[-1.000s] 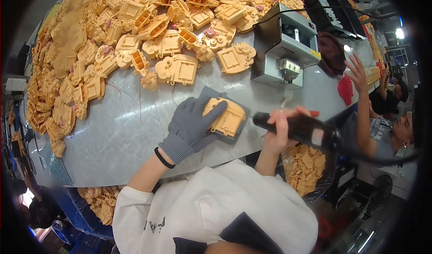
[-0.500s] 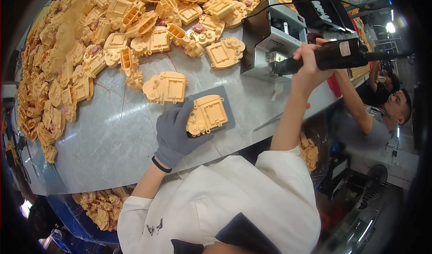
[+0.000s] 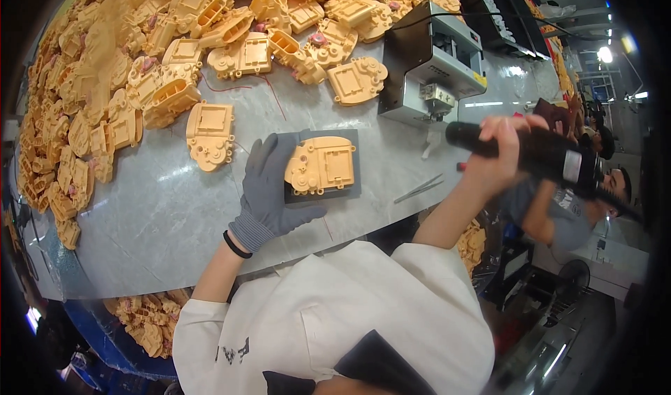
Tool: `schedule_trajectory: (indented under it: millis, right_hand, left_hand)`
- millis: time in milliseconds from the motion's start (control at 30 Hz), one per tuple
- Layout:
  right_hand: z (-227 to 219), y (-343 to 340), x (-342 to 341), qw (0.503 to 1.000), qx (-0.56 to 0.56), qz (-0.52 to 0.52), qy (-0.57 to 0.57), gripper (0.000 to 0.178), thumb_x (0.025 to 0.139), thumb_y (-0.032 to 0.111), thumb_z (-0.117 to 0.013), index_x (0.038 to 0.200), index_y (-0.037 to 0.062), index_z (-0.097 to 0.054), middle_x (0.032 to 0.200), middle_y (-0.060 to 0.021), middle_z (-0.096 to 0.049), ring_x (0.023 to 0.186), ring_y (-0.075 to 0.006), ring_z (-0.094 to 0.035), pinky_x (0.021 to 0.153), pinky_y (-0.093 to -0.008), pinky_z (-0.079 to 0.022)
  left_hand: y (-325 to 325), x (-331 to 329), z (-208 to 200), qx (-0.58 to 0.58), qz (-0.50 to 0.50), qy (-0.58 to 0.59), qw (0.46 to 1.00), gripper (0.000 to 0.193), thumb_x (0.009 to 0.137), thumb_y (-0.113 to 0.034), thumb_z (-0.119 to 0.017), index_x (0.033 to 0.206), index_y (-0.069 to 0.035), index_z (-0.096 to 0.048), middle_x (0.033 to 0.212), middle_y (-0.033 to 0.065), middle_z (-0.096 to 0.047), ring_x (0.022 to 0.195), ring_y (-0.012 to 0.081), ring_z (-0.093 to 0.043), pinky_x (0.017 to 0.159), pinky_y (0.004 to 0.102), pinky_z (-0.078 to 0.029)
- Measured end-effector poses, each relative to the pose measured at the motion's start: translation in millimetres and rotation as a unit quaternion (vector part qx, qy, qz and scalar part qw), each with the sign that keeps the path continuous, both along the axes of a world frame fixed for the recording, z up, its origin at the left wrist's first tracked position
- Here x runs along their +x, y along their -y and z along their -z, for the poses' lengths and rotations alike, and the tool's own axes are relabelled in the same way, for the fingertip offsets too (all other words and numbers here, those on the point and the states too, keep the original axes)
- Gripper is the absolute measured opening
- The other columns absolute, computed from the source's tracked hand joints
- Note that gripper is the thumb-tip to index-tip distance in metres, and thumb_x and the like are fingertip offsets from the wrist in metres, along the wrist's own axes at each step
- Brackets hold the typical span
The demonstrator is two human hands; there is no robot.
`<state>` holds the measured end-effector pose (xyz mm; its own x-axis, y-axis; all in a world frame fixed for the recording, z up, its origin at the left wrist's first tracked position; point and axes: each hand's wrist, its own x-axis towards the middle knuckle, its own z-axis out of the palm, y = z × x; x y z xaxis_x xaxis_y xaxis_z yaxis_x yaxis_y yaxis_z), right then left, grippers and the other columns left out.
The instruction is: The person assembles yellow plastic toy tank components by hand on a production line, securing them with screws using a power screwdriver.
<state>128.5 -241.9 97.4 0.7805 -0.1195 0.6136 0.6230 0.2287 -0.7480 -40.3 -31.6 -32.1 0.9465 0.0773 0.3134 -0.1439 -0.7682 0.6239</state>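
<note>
A pale yellow plastic housing (image 3: 323, 166) lies face up on a dark grey block (image 3: 355, 185) on the table. My left hand (image 3: 269, 185), in a grey glove, rests at the housing's left side, fingers stretched out and thumb apart along the block's near edge. In my bare right hand (image 3: 500, 154) is a black electric screwdriver (image 3: 542, 159), held in the air almost level, its front end toward the left. Another yellow housing (image 3: 211, 135) lies loose to the left of my gloved hand.
Many yellow housings (image 3: 168, 66) are heaped across the far left. A grey and black bench machine (image 3: 426, 66) stands at the far right. Tweezers (image 3: 419, 189) lie near the front edge, and thin red wires (image 3: 276, 100) are scattered about. Another person (image 3: 573, 213) is at the right.
The screwdriver has come away from the bench machine, nearer to me. My left fingers have opened off the housing, which has turned slightly on the block. The loose housing has shifted left and turned.
</note>
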Motion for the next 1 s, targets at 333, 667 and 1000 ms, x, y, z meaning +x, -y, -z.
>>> schedule_trajectory:
  millis: [333, 667, 1000]
  right_hand:
    - [17.8, -14.7, 48.2, 0.992, -0.080, 0.086, -0.048, 0.025, 0.068, -0.007, -0.056, 0.091, -0.0034, -0.047, 0.056, -0.0068, -0.054, 0.047, -0.0127, -0.050, 0.054, -0.0248, -0.043]
    - [16.5, -7.8, 50.4, 0.992, -0.078, 0.066, -0.068, 0.022, 0.069, -0.007, -0.058, 0.088, -0.0031, -0.048, 0.056, -0.0069, -0.054, 0.047, -0.0127, -0.051, 0.054, -0.0248, -0.041]
    - [15.7, -10.2, 51.5, 0.992, -0.090, 0.053, -0.071, 0.022, 0.069, -0.007, -0.058, 0.088, -0.0017, -0.048, 0.056, -0.0063, -0.054, 0.047, -0.0125, -0.050, 0.053, -0.0249, -0.041]
  left_hand:
    - [-1.8, 8.7, -13.4, -0.084, 0.078, -0.109, 0.987, 0.090, 0.054, -0.042, -0.079, 0.128, -0.008, -0.041, 0.120, 0.0148, -0.050, 0.111, 0.0345, -0.046, 0.098, 0.0483, -0.034]
    - [-18.1, 19.2, -26.9, 0.214, 0.010, -0.221, 0.951, 0.110, 0.042, -0.067, -0.075, 0.134, -0.019, -0.039, 0.142, 0.0285, -0.015, 0.129, 0.0543, -0.010, 0.103, 0.0631, -0.011]
    - [-59.7, -7.4, -17.4, 0.187, -0.081, -0.261, 0.944, 0.118, 0.044, -0.061, -0.076, 0.138, -0.010, -0.027, 0.143, 0.0280, -0.015, 0.132, 0.0488, -0.010, 0.107, 0.0562, -0.007]
